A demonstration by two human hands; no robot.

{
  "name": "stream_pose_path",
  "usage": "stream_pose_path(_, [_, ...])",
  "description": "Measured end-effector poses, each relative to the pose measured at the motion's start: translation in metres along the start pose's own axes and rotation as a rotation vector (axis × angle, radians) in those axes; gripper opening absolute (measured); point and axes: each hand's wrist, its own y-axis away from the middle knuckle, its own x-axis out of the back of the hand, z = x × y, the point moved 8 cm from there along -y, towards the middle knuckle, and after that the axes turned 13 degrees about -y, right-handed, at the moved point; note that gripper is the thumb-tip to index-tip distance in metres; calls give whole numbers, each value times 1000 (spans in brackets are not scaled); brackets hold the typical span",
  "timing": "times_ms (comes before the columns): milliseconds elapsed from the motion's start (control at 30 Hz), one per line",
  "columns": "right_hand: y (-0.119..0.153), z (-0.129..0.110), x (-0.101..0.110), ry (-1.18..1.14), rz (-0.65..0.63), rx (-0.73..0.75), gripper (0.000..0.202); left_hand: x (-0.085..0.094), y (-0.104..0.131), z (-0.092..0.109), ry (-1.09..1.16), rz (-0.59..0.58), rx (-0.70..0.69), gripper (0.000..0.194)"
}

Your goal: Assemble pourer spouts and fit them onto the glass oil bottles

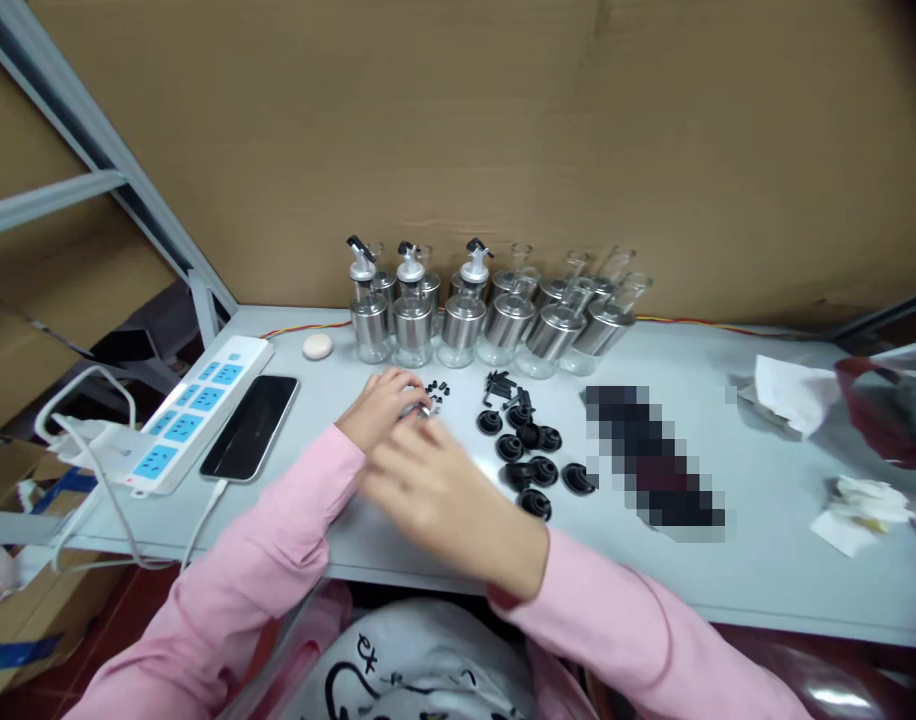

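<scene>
pink-sleeved left hand [383, 408] pinches silvery piece [426, 409]; right hand [447, 500], grip unclear, between table edge [773, 612] and bottles [464, 325]

The single view looks from the person's head, facing forward and tilted down over the desk [765, 565]. It sits near the work: the pink sleeves [615, 610] reach in from the bottom edge, and the left hand [387, 402] and right hand [447, 495] appear around the centre. Bottles [413, 328] stand farther off, beneath cardboard [503, 120] filling the top. The wide view takes in a metal rack [102, 130] at upper left and paper [795, 393] at far right.
</scene>
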Motion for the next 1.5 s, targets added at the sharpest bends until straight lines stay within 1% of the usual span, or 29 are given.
stream_pose_path(133, [16, 42, 11, 13, 133, -146, 14, 9, 1, 5, -10, 36, 30, 10])
stream_pose_path(233, [22, 55, 14, -59, 166, -205, 16, 18, 2, 18, -27, 93, 20, 8])
stream_pose_path(333, [22, 51, 14, -99, 169, -207, 25, 26, 5, 37, -89, 190, -31, 13])
stream_pose_path(433, [22, 41, 14, -41, 186, -195, 35, 25, 6, 47, -160, 209, -42, 16])
stream_pose_path(533, [23, 36, 11, 32, 193, -227, 37, 28, 8, 45, -194, 239, -13, 13])
stream_pose_path(600, [24, 34, 10, 60, 199, -251, 37, 33, 10, 43, -205, 288, 5, 8])
stream_pose_path(667, [25, 30, 9, 40, 210, -240, 33, 38, 12, 42, -209, 342, 14, 11])
stream_pose_path(833, [26, 19, 9, -3, 246, -130, 26, 45, 16, 44, -123, 441, 50, 11])
stream_pose_path(933, [26, 14, 10, -7, 261, -57, 24, 50, 19, 44, -28, 494, 86, 11])
stream_pose_path(1033, [27, 10, 13, -36, 287, 1, 22, 55, 22, 43, 72, 550, 90, 10])
stream_pose_path(1133, [28, 11, 13, -63, 283, 14, 17, 57, 24, 43, 106, 573, 97, 11])
stream_pose_path(1267, [29, 15, 11, -112, 271, -4, 15, 54, 24, 43, 148, 561, 106, 14])
stream_pose_path(1400, [29, 22, 10, -206, 247, -65, 17, 52, 24, 45, 201, 567, 81, 15])
stream_pose_path(1500, [29, 27, 8, -295, 229, -109, 15, 50, 24, 46, 212, 569, 89, 16])
